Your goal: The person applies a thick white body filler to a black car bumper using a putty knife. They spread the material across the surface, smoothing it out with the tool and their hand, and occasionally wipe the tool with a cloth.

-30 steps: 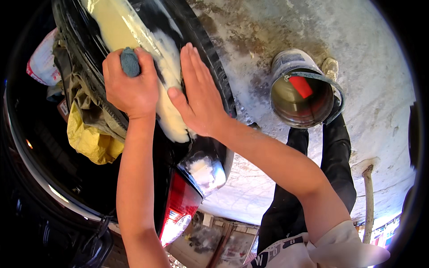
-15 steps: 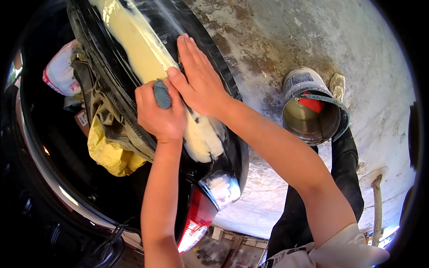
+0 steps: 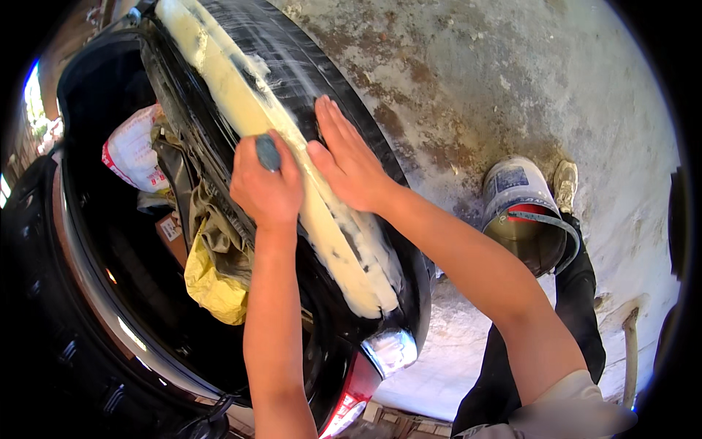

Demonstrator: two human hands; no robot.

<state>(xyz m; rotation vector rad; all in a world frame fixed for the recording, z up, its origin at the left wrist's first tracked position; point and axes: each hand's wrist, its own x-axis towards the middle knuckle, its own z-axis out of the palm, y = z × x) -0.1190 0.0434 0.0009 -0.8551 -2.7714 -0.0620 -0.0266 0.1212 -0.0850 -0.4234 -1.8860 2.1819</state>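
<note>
My left hand (image 3: pixel 265 186) is closed in a fist around a blue-grey sponge (image 3: pixel 268 153), part of which bulges out above the fingers. It rests on a long strip of cream-coloured filler (image 3: pixel 245 110) spread along the rear edge of a black car body (image 3: pixel 314 62). Beside it, my right hand (image 3: pixel 355 164) lies flat on the panel, fingers stretched out toward the far end and thumb apart. Whitish smears mark the black paint around its fingertips. The filler under both hands is partly hidden.
At left the trunk (image 3: pixel 212 344) stands open, holding a yellow bag (image 3: pixel 216 285), a white-and-red sack (image 3: pixel 135 150) and brown cloth. A red tail light (image 3: pixel 351 395) is at the near corner. On the floor at right stands a bucket (image 3: pixel 521 179) of murky liquid with something red inside.
The view has shifted, showing more of the filler strip. My left hand has slid along it away from the tail light. The hands, touching before, are now slightly apart.
</note>
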